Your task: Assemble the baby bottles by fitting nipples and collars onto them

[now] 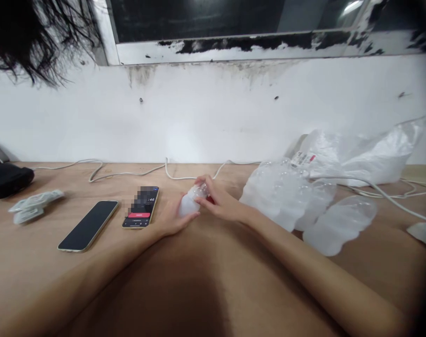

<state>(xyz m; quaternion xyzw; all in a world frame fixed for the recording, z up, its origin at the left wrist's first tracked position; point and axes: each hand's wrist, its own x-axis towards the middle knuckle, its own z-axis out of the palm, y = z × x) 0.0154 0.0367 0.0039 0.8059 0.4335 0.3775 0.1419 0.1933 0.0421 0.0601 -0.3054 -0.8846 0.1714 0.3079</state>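
Note:
In the middle of the table, my left hand (173, 216) curls round a small translucent white plastic piece (189, 205) with a clear, shiny rounded end. My right hand (214, 199) grips that clear end from the right, thumb and fingers closed on it. Part of the piece is hidden by the fingers. To the right lies a pile of similar-looking translucent white pieces with clear domed ends (276, 194), overlapping each other. One such piece (339, 227) lies at the near right edge of the pile.
Left of my hands lie a phone with a lit screen (140, 220) and a dark-screened phone (89, 226). Small clear packets (35, 204) and a black case (9, 180) sit farther left. A clear plastic bag (374, 157) stands behind the pile. A white cable (135, 174) runs along the wall.

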